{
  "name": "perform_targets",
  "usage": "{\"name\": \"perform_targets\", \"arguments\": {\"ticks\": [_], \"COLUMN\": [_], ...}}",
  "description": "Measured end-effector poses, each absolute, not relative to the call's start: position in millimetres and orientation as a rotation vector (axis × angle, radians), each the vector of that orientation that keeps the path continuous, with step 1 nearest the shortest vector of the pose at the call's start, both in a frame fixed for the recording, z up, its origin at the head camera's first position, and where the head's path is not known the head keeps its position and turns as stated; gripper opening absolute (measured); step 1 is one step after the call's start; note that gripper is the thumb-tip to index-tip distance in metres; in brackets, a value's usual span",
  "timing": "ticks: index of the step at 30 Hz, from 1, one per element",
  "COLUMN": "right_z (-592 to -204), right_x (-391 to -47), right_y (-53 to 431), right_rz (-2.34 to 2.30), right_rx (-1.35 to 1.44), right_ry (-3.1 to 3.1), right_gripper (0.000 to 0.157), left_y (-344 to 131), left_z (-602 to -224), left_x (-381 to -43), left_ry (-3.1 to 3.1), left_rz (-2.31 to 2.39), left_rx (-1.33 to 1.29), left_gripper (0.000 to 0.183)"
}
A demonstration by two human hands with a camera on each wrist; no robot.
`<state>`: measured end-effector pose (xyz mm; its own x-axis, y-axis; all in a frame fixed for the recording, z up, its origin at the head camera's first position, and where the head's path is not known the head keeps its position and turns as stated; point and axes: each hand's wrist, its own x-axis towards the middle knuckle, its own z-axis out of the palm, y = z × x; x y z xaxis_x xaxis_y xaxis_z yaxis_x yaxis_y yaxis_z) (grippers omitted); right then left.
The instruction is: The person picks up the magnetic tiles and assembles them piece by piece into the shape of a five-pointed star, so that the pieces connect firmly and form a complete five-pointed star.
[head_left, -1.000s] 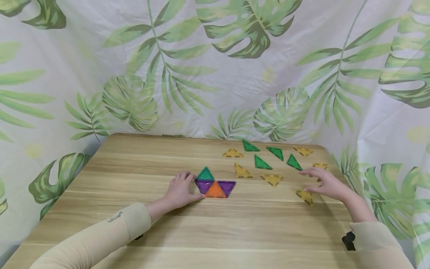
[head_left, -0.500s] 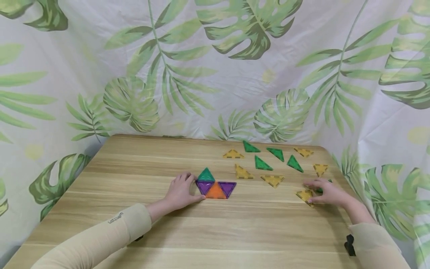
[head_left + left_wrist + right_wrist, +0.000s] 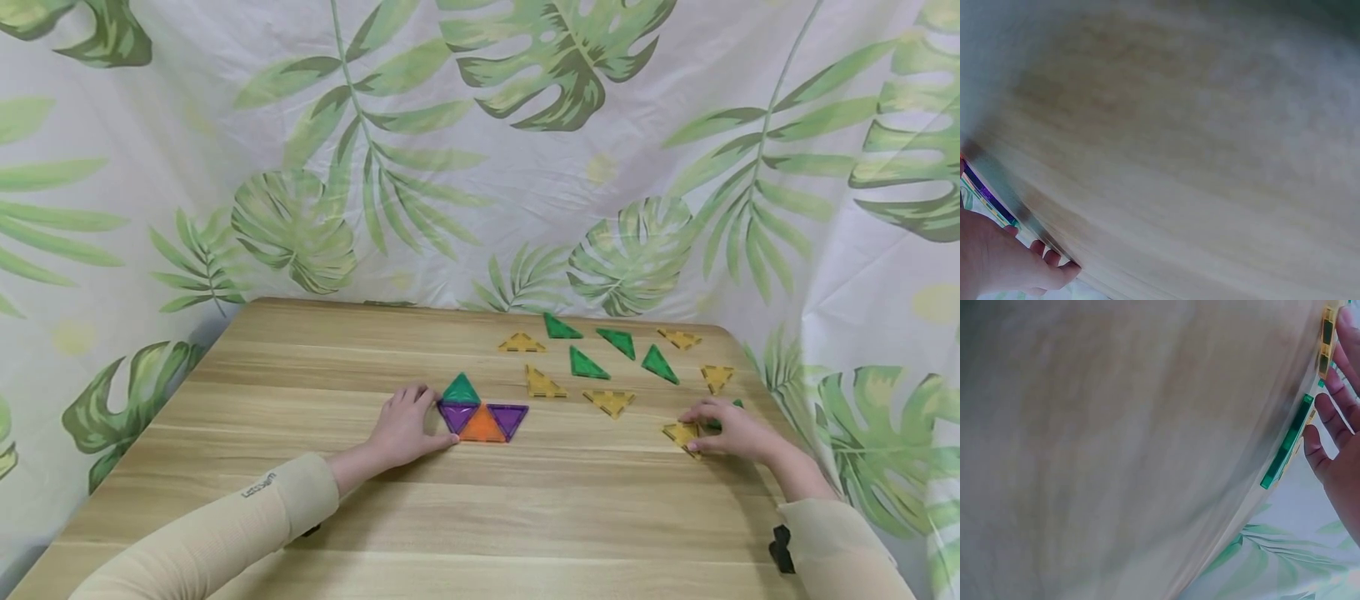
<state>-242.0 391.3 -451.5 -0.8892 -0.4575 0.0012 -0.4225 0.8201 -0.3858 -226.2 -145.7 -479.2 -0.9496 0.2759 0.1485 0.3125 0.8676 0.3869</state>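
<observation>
In the head view, my left hand [image 3: 402, 427] lies at the left side of a joined row of triangle magnetic tiles. Its thumb meets the lower left corner of the orange tile [image 3: 482, 426], and its index finger the left corner of the purple tile [image 3: 457, 416]. A teal-green tile [image 3: 460, 391] points up from that purple one; a second purple tile [image 3: 509, 418] adjoins the orange on the right. My right hand [image 3: 731, 433] pinches a yellow triangle magnetic tile [image 3: 678, 434] by its edges, flat on the table. Under this palm a green tile [image 3: 1288, 442] is partly hidden.
Several loose green tiles [image 3: 617, 342] and yellow tiles [image 3: 609, 402] lie scattered over the right rear of the wooden table [image 3: 525, 517]. A leaf-print cloth [image 3: 525, 192] hangs behind the table's back edge.
My right hand has come down and closed its thumb and fingers on the yellow tile, uncovering another yellow tile behind it and part of a green one. The left hand holds its place.
</observation>
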Motion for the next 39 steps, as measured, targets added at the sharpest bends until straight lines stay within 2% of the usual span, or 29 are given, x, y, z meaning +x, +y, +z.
{"name": "perform_targets", "arguments": {"ticks": [8, 15, 20, 23, 30, 39], "right_z": [-448, -444, -431, -421, -403, -383], "right_x": [-245, -248, -252, -258, -272, -289], "right_y": [387, 377, 357, 342, 304, 251], "right_rz": [-0.702, -0.802, -0.875, -0.876, -0.94, -1.056], "right_rx": [-0.709, -0.698, -0.728, -0.727, -0.703, -0.66], "right_ry": [2.887, 2.84, 2.896, 2.934, 2.89, 2.83], "right_gripper": [0.038, 0.02, 0.015, 0.017, 0.025, 0.027], "left_y": [-145, -145, -146, -147, -149, -148], "left_z": [-477, -475, -474, -472, -466, -464], "left_x": [-226, -230, -234, -237, -239, -241], "left_ry": [-2.951, -2.995, -3.013, -3.02, -3.084, -3.082], "left_rz": [-0.664, -0.73, -0.761, -0.749, -0.686, -0.599], "left_rx": [-0.47, -0.449, -0.433, -0.425, -0.45, -0.511], "left_gripper": [0.071, 0.073, 0.07, 0.067, 0.08, 0.078]}}
